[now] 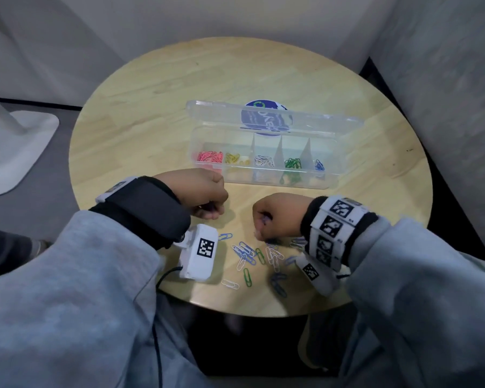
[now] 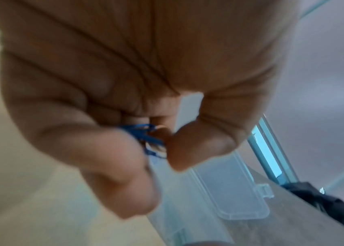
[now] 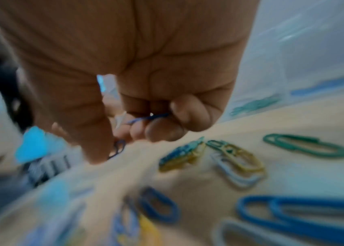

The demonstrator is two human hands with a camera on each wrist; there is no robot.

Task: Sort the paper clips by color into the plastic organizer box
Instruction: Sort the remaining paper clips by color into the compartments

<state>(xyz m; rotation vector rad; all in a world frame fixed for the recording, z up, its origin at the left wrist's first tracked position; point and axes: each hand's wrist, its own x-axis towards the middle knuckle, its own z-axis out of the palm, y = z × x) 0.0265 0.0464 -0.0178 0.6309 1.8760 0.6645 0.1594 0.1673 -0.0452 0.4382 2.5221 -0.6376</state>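
Head view looks down on the table (image 1: 179,88); wrist views sit close beneath each palm.

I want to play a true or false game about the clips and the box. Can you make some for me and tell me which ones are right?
1. The lid of the box is closed. False: the lid stands open behind it.
2. The pink clips are in the compartment at the left end. True.
3. The left hand holds blue clips in its fingers. True.
4. The right hand lies flat and open on the table. False: its fingers are curled round a blue clip.
5. All the clips are sorted already. False: loose clips still lie on the table near the hands.
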